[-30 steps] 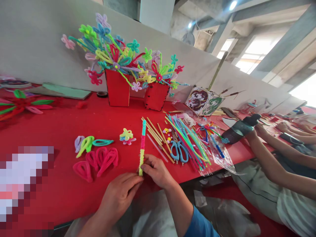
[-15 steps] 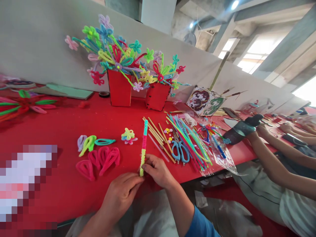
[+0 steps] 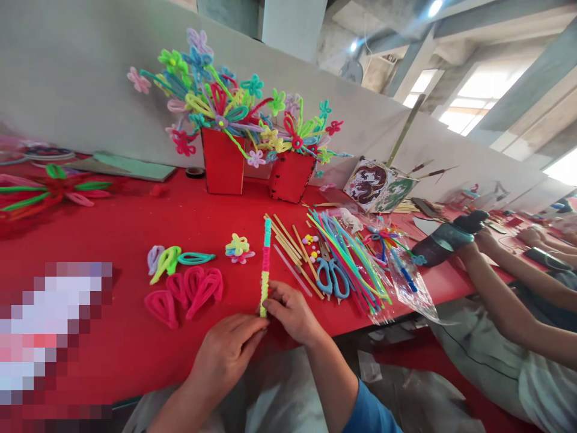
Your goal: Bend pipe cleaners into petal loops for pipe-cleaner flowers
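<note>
A stick wrapped in yellow, pink and teal pipe cleaner (image 3: 265, 266) lies pointing away from me on the red table (image 3: 135, 228). My right hand (image 3: 291, 311) pinches its near yellow end. My left hand (image 3: 228, 352) meets it at the same end, fingers closed against the tip. Pink petal loops (image 3: 187, 288) lie just left of my hands, with green, lilac and teal loops (image 3: 174, 260) behind them. A small yellow and pink flower (image 3: 237, 248) sits beside the stick.
Blue scissors (image 3: 332, 278), bare wooden sticks (image 3: 293, 252) and a bag of coloured pipe cleaners (image 3: 356, 258) lie to the right. Two red boxes (image 3: 223, 161) of pipe-cleaner flowers stand at the back. Another person's arm (image 3: 505, 300) holds a dark glue gun (image 3: 444, 240).
My hands stay at the stick's near end with only small finger movement. The view has drifted slightly, so everything sits a little further right.
</note>
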Demonstrator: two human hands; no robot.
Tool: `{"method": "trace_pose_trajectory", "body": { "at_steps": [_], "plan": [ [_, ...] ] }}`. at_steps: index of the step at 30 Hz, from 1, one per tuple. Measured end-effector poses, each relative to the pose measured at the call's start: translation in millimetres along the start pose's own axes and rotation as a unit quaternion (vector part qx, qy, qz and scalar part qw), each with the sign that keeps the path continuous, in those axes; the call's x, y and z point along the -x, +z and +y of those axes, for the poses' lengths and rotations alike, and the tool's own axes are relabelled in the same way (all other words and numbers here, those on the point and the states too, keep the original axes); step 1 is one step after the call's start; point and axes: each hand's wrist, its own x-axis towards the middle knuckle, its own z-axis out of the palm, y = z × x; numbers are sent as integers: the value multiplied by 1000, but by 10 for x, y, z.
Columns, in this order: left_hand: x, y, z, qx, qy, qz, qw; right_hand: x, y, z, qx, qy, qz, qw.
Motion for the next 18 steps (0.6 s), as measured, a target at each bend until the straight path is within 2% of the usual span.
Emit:
{"method": "trace_pose_trajectory", "body": {
  "at_steps": [8,14,16,18],
  "plan": [
    [22,-14,1,16,-15,-13,1000,9,8,76,-20,3,-4,1000],
    [58,-6,-7,39,-44,-10,998,6,17,137,-44,8,22,999],
    [65,-28,-1,58,-78,0,995,7,18,153,-47,4,37,998],
    [53,-64,8,116,-164,39,979,15,18,163,-41,-6,58,997]
  ]
}}
